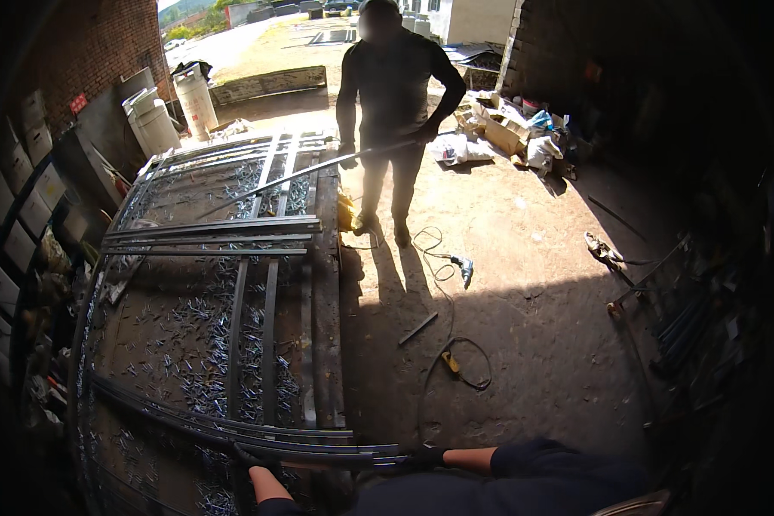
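Two hands at the near end here, both dark like gloves: the left hand [251,459] is against a bundle of long, thin grey metal strips [318,445], and the right hand [427,456] is at the bundle's right-hand ends. Too dark to tell whether the fingers are closed around it or just resting — sorry. The bundle lies across the near part of a big, brown, flat surface [327,327]; I can't count its overlapping strips.

Farther up there's one more crosswise stack of grey metal strips [215,237], plus two lengthwise grey metal bars [269,344] between stack and bundle. Small silvery metal fasteners [202,387] are scattered all over, way past counting.

One co-worker in dark clothes [394,95] stands by the far end with one long, thin metal strip [294,176] held at a slant. On the floor [525,344]: one blue power drill [466,272] with a cord, one yellow cable connector [451,362] and one short grey metal piece [418,329]. Two pale, tall bins [196,101] stand at back left.
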`<action>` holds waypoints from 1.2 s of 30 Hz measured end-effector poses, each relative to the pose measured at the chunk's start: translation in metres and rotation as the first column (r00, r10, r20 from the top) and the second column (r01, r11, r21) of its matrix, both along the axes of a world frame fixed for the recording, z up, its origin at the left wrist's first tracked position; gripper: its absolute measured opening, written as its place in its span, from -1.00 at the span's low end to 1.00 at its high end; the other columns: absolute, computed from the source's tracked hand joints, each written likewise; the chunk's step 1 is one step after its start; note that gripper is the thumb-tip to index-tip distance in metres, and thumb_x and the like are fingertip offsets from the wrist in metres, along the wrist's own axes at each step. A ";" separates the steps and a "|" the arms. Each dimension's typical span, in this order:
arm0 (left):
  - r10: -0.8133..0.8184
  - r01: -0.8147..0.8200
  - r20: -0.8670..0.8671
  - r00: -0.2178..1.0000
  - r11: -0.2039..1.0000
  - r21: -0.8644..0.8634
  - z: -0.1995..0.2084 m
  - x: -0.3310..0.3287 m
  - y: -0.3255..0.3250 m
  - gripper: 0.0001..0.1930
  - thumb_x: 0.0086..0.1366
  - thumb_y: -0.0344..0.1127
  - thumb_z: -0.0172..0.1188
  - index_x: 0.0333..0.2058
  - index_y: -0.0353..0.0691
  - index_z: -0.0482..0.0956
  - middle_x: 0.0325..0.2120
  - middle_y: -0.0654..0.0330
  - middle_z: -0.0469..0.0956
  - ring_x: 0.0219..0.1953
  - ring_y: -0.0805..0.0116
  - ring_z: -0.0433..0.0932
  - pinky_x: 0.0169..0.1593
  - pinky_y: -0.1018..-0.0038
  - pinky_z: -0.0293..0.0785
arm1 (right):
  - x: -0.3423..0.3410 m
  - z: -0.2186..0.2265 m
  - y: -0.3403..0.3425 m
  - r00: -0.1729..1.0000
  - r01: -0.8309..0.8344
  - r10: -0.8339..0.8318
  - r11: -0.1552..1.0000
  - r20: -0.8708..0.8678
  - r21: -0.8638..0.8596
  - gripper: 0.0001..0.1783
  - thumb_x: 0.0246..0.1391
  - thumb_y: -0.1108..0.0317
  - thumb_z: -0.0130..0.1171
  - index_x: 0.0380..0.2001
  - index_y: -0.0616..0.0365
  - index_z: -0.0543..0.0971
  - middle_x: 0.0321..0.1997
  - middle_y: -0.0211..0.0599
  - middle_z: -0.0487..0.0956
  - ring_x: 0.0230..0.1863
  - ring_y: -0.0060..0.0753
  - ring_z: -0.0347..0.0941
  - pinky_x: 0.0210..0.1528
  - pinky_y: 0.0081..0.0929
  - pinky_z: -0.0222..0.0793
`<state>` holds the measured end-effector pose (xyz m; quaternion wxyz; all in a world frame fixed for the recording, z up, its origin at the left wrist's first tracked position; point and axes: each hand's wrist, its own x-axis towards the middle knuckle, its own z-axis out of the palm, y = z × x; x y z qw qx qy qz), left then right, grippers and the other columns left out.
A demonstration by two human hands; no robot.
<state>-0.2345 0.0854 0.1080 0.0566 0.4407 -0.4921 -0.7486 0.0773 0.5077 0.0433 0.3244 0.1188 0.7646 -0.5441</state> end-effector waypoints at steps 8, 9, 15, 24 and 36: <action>0.041 -0.027 -0.046 0.998 0.959 0.282 -0.039 -0.023 -0.016 -0.04 0.21 0.46 0.05 0.39 -0.10 0.20 0.39 -0.02 0.17 0.39 -0.09 0.17 0.41 -0.02 0.13 | 0.008 -0.031 0.004 0.977 -0.097 0.081 0.993 0.195 0.070 -0.49 0.22 -0.07 0.13 0.08 0.01 0.61 -0.23 -0.27 0.70 -0.35 -0.34 0.54 -0.25 -0.30 0.45; 0.039 -0.022 -0.050 0.998 0.952 0.306 -0.041 -0.023 -0.017 -0.05 0.21 0.47 0.05 0.39 -0.09 0.20 0.39 -0.01 0.17 0.39 -0.09 0.18 0.41 -0.02 0.13 | 0.010 -0.026 0.006 0.965 -0.176 0.155 0.981 0.210 0.087 -0.49 0.23 -0.06 0.13 0.10 0.00 0.61 -0.22 -0.27 0.70 -0.33 -0.35 0.54 -0.23 -0.31 0.45; -0.058 0.064 -0.030 0.998 0.808 0.585 -0.058 -0.033 -0.021 -0.09 0.24 0.48 -0.02 0.37 -0.04 0.25 0.35 0.15 0.26 0.34 -0.04 0.25 0.37 -0.05 0.17 | -0.037 0.054 0.027 0.989 0.133 -0.133 0.991 0.059 0.010 -0.72 0.19 0.16 0.22 -0.21 0.12 0.70 -0.50 -0.35 0.58 -0.47 -0.50 0.44 -0.41 -0.38 0.38; 0.226 -0.229 -0.154 0.962 0.974 0.000 -0.032 -0.087 0.028 -0.06 0.27 -0.28 0.36 0.46 0.22 -0.08 0.26 0.16 0.35 0.15 0.19 0.45 0.09 0.21 0.52 | -0.110 0.109 0.040 0.905 0.303 -0.281 0.953 0.319 -0.021 -0.67 0.12 0.36 0.19 -0.02 0.14 0.62 -0.51 -0.27 0.60 -0.71 -0.54 0.36 -0.67 -0.54 0.21; -0.144 0.141 0.016 0.989 0.936 -0.321 -0.117 -0.122 0.019 -0.11 0.35 -0.23 0.25 0.47 0.16 -0.17 0.16 0.07 0.43 0.06 0.19 0.52 -0.02 0.14 0.55 | -0.168 0.116 0.052 0.933 0.219 -0.227 0.974 0.278 0.058 -0.69 0.27 0.09 0.21 -0.11 0.09 0.61 -0.54 -0.30 0.58 -0.72 -0.52 0.35 -0.69 -0.50 0.16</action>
